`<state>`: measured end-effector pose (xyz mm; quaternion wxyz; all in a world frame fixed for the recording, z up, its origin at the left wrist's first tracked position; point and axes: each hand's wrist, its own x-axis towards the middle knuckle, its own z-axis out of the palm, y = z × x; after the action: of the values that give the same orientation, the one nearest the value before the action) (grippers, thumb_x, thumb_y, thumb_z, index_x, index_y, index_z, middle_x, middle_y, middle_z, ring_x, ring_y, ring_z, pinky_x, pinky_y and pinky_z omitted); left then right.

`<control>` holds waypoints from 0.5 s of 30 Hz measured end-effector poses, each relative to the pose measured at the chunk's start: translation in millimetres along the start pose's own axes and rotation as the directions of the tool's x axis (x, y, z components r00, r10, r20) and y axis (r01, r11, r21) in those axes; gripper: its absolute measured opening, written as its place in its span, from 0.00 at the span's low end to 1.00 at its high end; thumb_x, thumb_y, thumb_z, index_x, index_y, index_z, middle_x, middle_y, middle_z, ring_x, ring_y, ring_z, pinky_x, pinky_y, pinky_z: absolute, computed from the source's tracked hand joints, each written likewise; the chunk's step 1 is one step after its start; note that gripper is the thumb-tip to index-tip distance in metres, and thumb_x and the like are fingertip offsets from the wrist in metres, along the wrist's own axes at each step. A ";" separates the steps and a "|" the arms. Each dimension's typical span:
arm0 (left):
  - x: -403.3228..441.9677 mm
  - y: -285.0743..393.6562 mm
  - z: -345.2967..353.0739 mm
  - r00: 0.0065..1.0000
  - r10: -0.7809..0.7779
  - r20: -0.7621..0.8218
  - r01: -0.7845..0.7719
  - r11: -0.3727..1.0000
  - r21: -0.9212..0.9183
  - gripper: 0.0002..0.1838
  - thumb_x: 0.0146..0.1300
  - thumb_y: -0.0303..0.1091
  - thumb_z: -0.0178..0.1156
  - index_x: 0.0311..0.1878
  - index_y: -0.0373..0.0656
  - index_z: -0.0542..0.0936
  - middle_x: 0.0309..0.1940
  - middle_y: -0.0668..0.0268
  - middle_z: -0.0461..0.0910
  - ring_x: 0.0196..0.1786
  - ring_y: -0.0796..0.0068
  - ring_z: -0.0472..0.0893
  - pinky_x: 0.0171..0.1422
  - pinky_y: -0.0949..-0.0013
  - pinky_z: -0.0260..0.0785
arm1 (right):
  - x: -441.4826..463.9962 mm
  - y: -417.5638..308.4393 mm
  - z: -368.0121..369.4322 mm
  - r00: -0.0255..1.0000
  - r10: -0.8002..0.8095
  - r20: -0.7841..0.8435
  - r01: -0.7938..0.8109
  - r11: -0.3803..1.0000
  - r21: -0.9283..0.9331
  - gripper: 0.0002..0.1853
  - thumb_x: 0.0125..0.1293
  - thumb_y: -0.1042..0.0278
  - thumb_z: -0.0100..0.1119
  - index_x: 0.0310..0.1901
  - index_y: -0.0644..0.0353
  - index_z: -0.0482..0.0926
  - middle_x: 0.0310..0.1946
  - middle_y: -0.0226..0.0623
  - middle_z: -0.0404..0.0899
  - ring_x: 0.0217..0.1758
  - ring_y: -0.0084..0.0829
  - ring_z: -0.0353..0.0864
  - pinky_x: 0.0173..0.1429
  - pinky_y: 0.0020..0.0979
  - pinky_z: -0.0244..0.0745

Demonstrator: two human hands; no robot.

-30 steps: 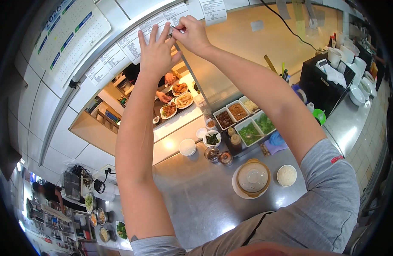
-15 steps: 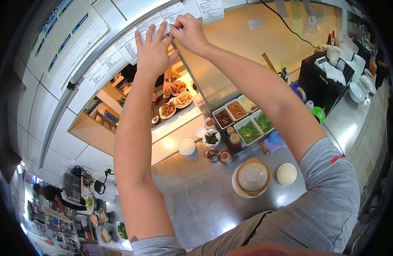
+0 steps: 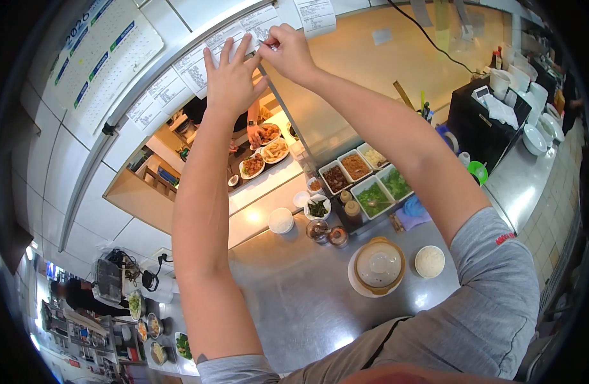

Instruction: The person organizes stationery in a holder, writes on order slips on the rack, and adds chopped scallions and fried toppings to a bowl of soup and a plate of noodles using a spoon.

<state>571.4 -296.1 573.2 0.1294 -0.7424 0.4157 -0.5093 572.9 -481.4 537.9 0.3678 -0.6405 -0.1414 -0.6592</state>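
Printed order slips hang in a row from a metal rail on the tiled wall. My left hand lies over the slips with its fingers spread. Just to its right, my right hand is pinched at the slips' lower edge, around something small and dark that looks like a pen; its fingers hide most of it. Another slip hangs right of my right hand.
Through the hatch, a person's hands are near plates of fried food. Below stand trays of toppings, a lidded clay pot and a bowl of rice. Another person is at far left.
My hands have stayed at the slips, with only slight motion of the right fingers. Beyond the hatch, the person's hands have shifted around the plates.
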 end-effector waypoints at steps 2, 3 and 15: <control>0.4 0.0 -1.0 0.999 0.004 0.039 -0.005 1.000 0.014 0.30 0.71 0.61 0.64 0.73 0.63 0.81 0.85 0.69 0.61 0.86 0.51 0.59 0.85 0.22 0.44 | 0.6 0.8 3.8 0.999 -0.038 0.000 0.038 0.999 -0.007 0.08 0.57 0.67 0.73 0.31 0.58 0.82 0.31 0.40 0.80 0.30 0.44 0.81 0.41 0.44 0.79; 0.7 0.4 -1.5 0.999 0.004 0.039 -0.005 1.000 0.014 0.30 0.71 0.61 0.64 0.73 0.63 0.81 0.85 0.69 0.61 0.86 0.51 0.59 0.85 0.22 0.44 | 1.1 1.0 5.4 0.997 -0.073 0.000 0.073 0.997 -0.013 0.08 0.57 0.66 0.73 0.30 0.58 0.82 0.30 0.39 0.80 0.30 0.44 0.81 0.41 0.44 0.79; -1.4 -1.9 5.8 0.999 0.020 -0.036 -0.020 1.000 0.003 0.30 0.71 0.62 0.64 0.72 0.62 0.82 0.84 0.68 0.63 0.86 0.51 0.59 0.84 0.22 0.48 | 4.6 0.8 3.2 1.000 0.016 -0.014 -0.017 0.998 -0.058 0.09 0.56 0.66 0.73 0.31 0.59 0.81 0.31 0.44 0.79 0.34 0.46 0.81 0.41 0.44 0.78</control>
<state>577.1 -295.2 570.9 0.1280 -0.7287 0.4246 -0.5219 576.2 -481.2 542.4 0.3555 -0.6474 -0.1145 -0.6644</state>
